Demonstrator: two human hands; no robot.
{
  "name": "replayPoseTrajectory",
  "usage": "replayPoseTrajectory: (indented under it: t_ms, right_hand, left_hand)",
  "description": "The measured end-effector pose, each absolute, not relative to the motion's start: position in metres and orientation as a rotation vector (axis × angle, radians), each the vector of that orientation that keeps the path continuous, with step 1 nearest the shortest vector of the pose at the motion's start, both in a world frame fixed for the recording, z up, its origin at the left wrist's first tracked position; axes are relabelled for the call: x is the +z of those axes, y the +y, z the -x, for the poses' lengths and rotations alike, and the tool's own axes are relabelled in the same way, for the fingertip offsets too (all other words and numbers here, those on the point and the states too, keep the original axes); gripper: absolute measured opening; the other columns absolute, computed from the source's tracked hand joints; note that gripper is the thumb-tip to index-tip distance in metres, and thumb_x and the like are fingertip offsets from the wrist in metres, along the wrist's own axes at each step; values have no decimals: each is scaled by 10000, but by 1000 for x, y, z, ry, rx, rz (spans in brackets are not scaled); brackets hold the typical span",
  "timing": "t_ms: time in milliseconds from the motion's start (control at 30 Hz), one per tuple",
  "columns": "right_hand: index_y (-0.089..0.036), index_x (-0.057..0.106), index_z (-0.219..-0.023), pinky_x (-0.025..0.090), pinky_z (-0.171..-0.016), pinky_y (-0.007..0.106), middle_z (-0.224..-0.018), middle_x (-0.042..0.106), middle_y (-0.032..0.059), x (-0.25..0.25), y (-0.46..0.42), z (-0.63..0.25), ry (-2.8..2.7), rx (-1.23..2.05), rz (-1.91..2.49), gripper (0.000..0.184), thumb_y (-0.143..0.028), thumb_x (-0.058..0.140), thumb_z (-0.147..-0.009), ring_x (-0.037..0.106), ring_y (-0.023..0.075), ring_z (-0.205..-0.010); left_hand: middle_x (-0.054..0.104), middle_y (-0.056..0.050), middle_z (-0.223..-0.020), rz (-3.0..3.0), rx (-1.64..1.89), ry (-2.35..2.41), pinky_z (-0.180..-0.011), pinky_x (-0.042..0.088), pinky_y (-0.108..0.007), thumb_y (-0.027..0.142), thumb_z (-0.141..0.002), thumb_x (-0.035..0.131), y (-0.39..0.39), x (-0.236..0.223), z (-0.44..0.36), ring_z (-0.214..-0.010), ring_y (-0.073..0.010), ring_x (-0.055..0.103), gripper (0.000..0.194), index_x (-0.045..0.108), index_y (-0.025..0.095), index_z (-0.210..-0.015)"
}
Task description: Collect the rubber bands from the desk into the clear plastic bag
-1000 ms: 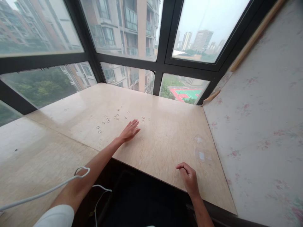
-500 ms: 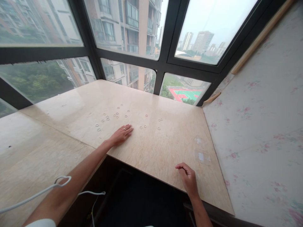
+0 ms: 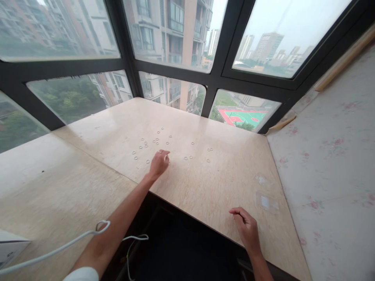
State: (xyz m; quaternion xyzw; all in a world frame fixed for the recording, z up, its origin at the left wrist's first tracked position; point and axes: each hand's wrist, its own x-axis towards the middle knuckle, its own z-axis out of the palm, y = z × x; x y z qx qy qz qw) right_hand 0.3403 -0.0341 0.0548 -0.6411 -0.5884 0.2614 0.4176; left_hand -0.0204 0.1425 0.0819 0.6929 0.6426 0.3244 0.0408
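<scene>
Several small thin rings lie flat and scattered on the pale marbled tabletop (image 3: 187, 187), including a reddish ring (image 3: 192, 143) and a dark ring (image 3: 136, 158). My left hand (image 3: 159, 163) is over the tabletop beside the cluster, with its fingers bent and the index finger and thumb a little apart. I see nothing between them. One ring (image 3: 148, 161) lies just left of this hand; another shows partly at its right side. A ring is worn on one of its fingers. My right hand (image 3: 245, 226) rests near the front edge, fingers curled in, with nothing visible in them.
Clear plastic packaging (image 3: 266, 202) lies at the right, near the flowered wall (image 3: 328, 187). A white cable (image 3: 58, 249) crosses above my left forearm. At the lower left stands a white box (image 3: 11, 246). Dark window frames (image 3: 170, 74) border the far side.
My left hand has gone from lying flat to bent fingers, uncovering rings near it. My right hand keeps its curled shape. The view has turned slightly left.
</scene>
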Motion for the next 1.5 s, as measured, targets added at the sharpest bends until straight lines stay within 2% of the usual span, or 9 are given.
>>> replayPoseTrajectory:
  t_ms: [100,233,333,500,667,1167,1300,1500]
  right_hand:
    - [-196,664,-716,462,-561,253,-677,641,22,54,-34,-342,-1490,645,1612,207,-279,480,-761,574,171,-603]
    - [-197,671,-725,482,-582,255,-688,652,27,51,-34,-344,-1507,635,1613,207,-286,488,-763,596,180,-628]
    - [-196,675,-715,503,-612,261,-700,666,36,49,-33,-345,-1522,618,1596,211,-299,499,-765,620,190,-658]
    - [-201,678,-708,521,-639,274,-722,684,48,49,-32,-345,-1541,579,1574,210,-293,501,-773,649,207,-699]
    - [-207,658,-698,497,-582,272,-681,658,42,58,-31,-336,-1594,571,1575,225,-260,463,-796,620,194,-631]
    - [-202,598,-699,421,-615,256,-680,611,11,63,-27,-318,-1731,372,1717,247,-114,395,-808,575,148,-652]
    - [-203,608,-705,423,-621,263,-683,614,15,65,-26,-318,-1720,413,1716,254,-121,391,-810,571,149,-658]
    - [-197,643,-766,441,-600,252,-705,622,13,70,-30,-334,-1528,621,1606,245,-155,404,-796,561,139,-639]
  left_hand:
    - [692,-81,-1020,-2097,835,1771,-839,475,-302,138,-832,445,131,75,-42,-906,-192,628,326,657,176,-1076]
    - [718,-61,-942,-2127,669,1594,-798,463,-301,218,-864,456,118,64,-110,-866,-192,645,296,669,218,-1069]
    - [723,-70,-870,-2137,642,1630,-774,453,-320,233,-858,463,115,58,-133,-819,-210,652,265,700,218,-975]
    - [714,-27,-788,-1889,933,1610,-701,438,-260,227,-834,491,118,54,-128,-708,-155,630,255,708,236,-969]
    - [657,-15,-657,-1657,1107,1540,-597,406,-242,249,-834,477,122,55,-121,-583,-129,558,258,711,197,-930]
    - [673,-11,-687,-1747,925,1568,-580,355,-238,270,-843,490,127,58,-122,-602,-133,570,259,699,215,-985]
    - [692,-14,-732,-1780,886,1583,-594,362,-240,274,-843,495,126,60,-123,-635,-142,595,251,696,226,-985]
    - [659,0,-670,-1778,924,1572,-577,372,-231,295,-835,488,126,62,-123,-592,-133,566,258,698,216,-961]
